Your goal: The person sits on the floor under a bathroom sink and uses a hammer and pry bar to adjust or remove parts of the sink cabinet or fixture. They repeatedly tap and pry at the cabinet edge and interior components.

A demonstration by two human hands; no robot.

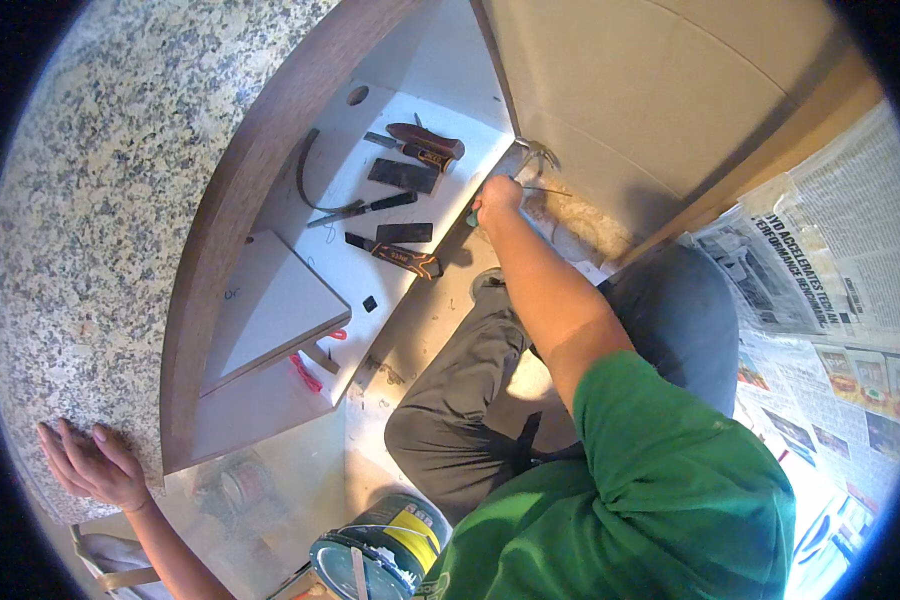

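My left hand [95, 468] lies flat on the speckled stone countertop [120, 200], with its fingers spread and nothing in them. Out in front, my right hand [497, 198] is closed low beside the white cabinet shelf's edge. A bit of green [472, 218] shows under its fingers, perhaps a handle; the rest of what it holds is hidden. Nearest to it on the shelf lie a tool with a dark red handle [426, 138], a black-and-orange handled tool [428, 156], a dark flat block [404, 176], a black-handled tool [390, 202] and a utility knife [400, 256].
A curved dark strip [302, 175] and a loose white panel [275, 300] are also in the cabinet. A dark green bucket [425, 520] with a wire handle stands by my legs. Newspaper [820, 250] covers the right side; a beige panel [650, 90] stands ahead.
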